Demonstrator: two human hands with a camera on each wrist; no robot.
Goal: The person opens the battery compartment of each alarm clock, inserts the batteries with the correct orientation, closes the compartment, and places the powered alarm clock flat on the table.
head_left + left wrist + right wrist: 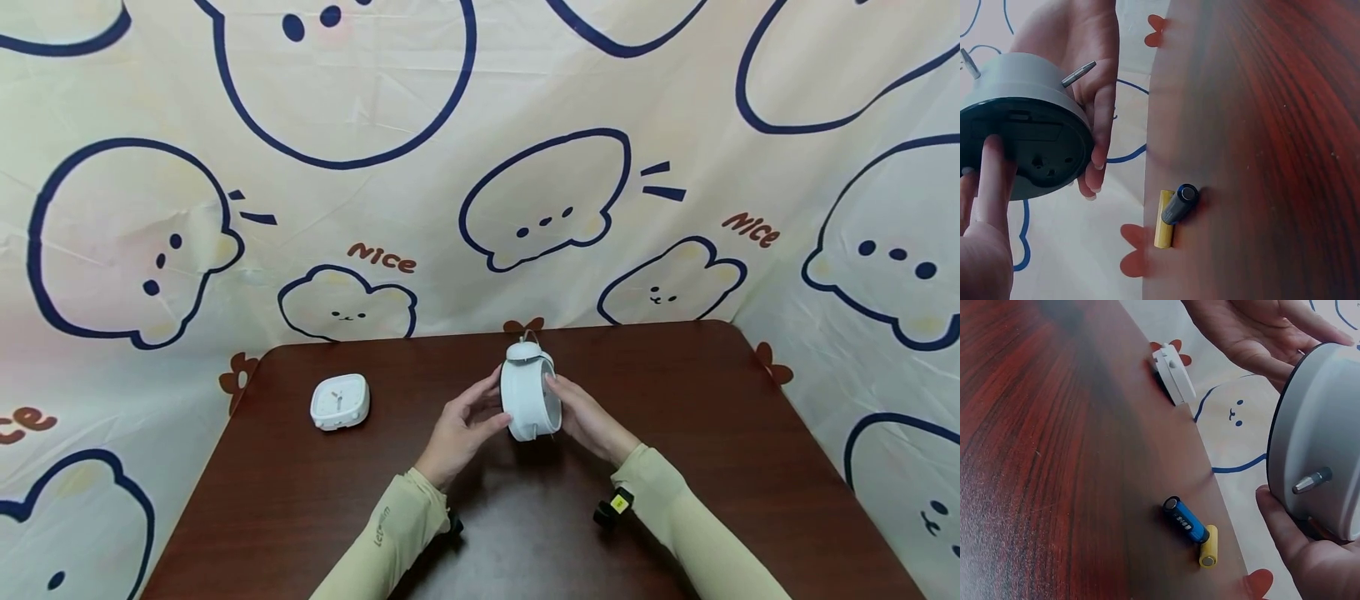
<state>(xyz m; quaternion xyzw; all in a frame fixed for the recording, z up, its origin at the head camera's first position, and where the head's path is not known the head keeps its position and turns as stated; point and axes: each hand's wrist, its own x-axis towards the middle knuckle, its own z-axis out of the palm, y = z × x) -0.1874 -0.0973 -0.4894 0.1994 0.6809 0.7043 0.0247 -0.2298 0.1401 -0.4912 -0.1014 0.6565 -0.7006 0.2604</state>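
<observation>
In the head view, a white twin-bell alarm clock (525,396) is held up between both hands over the table. My right hand (588,419) grips one side, its thumb at the front face. On the other side, my left hand (467,427) has its thumb at the rim and its fingers at the back. The left wrist view shows the clock's dark back (1041,147), with a left fingertip pressing near a rectangular cover. Two metal legs stick out of the white body. Clear of the hands lie a blue battery (1185,519) and a yellow battery (1209,550).
A white, rounded-square clock (340,402) lies on the left of the brown table (390,517). Behind and beside the table hangs a patterned cloth (442,208). Both batteries rest on the tabletop, overlapping each other in the wrist views.
</observation>
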